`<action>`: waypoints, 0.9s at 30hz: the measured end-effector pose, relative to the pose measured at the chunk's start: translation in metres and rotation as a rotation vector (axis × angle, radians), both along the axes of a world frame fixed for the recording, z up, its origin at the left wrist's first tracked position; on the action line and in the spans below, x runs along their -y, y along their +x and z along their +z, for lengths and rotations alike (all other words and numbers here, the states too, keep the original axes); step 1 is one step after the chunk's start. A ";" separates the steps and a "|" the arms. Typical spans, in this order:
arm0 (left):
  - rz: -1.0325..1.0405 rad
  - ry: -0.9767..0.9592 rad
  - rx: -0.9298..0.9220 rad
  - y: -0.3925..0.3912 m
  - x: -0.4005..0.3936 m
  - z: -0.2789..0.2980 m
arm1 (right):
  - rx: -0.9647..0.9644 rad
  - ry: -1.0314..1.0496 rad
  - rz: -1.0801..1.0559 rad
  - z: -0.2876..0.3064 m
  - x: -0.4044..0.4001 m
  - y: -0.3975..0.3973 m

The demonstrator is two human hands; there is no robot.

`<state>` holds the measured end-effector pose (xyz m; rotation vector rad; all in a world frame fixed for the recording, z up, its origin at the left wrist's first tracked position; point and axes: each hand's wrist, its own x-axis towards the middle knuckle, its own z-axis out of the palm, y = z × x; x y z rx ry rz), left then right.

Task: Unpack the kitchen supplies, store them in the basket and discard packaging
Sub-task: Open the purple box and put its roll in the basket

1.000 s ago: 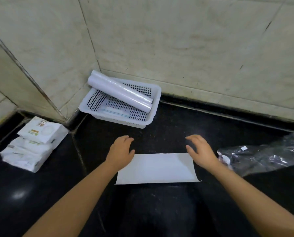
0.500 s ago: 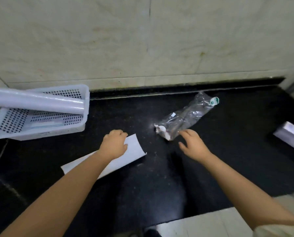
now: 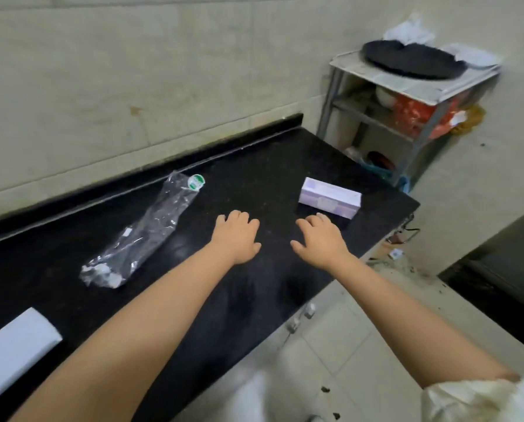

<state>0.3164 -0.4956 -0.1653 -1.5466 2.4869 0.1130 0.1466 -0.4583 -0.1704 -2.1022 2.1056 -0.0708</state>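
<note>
Since half a second ago the view has swung right, so the white basket has left the frame and both hands have come across the counter to a pale purple box (image 3: pixel 330 201), which was then only partly visible at the far right. It lies flat near the counter's right end, its print too blurred to read. Just before it the right hand (image 3: pixel 321 242) hovers palm down, fingers spread and holding nothing; the left hand (image 3: pixel 237 236) beside it is likewise spread and empty. Left of them lies the crumpled clear plastic wrapper (image 3: pixel 146 229), and the white sheet (image 3: pixel 14 348) is cut off by the lower left border. The black counter (image 3: pixel 270 172) meets a pale tiled wall. Beyond its right end stands a metal rack (image 3: pixel 407 95), its shelf contents indistinct. Bare counter surrounds the box.
</note>
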 end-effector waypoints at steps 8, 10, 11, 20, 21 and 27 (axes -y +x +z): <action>0.073 -0.048 -0.041 -0.132 0.018 -0.017 | -0.003 0.034 -0.014 -0.014 0.020 -0.132; 0.088 -0.022 -0.051 -0.148 0.025 -0.023 | 0.006 0.065 -0.017 -0.020 0.028 -0.153; 0.092 -0.008 -0.052 -0.154 0.030 -0.026 | 0.013 0.074 -0.020 -0.024 0.033 -0.163; 0.125 0.022 -0.103 -0.193 0.102 -0.049 | 0.033 0.099 0.053 -0.043 0.116 -0.217; 0.124 0.014 -0.112 -0.196 0.113 -0.050 | 0.031 0.099 0.071 -0.044 0.129 -0.221; 0.054 0.079 -0.095 -0.213 0.165 -0.060 | 0.045 0.203 0.219 -0.066 0.169 -0.238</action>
